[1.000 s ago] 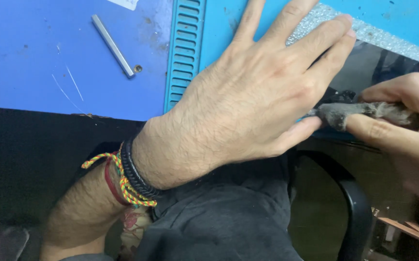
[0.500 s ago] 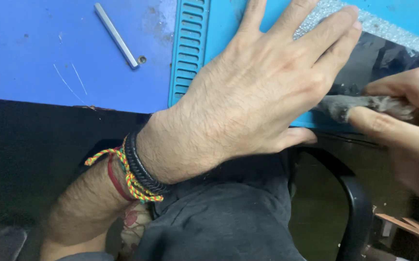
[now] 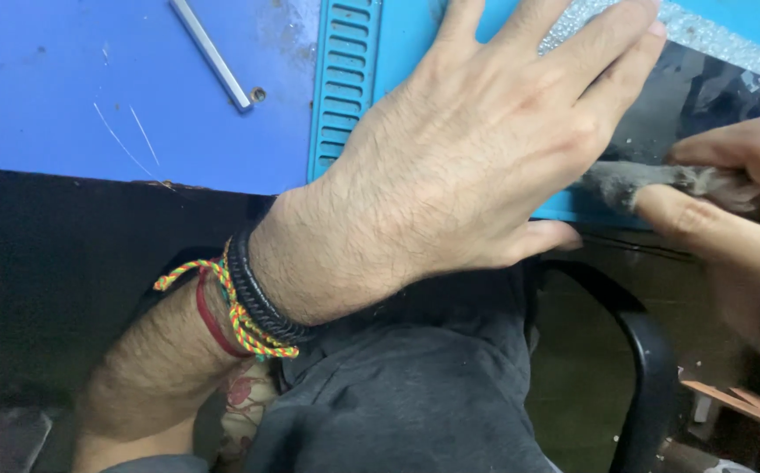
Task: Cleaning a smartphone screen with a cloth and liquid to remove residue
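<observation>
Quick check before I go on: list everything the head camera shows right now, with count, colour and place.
Blue work surface: one, blue, top left.
Teal ribbed rubber mat: one, teal, top centre, under the left hand.
Flat silver metal bar: one, silver, on the blue surface.
Dark glossy flat panel: one, black, on the mat, top right.
Grey dirty cloth wad: one, grey, on the panel edge.
Black chair armrest: one, black, lower right.
Braided wristbands: several, black, red, multicoloured, left wrist.
Left hand: flat, fingers spread, pressing on mat and panel.
Right hand: pinching the cloth wad.
</observation>
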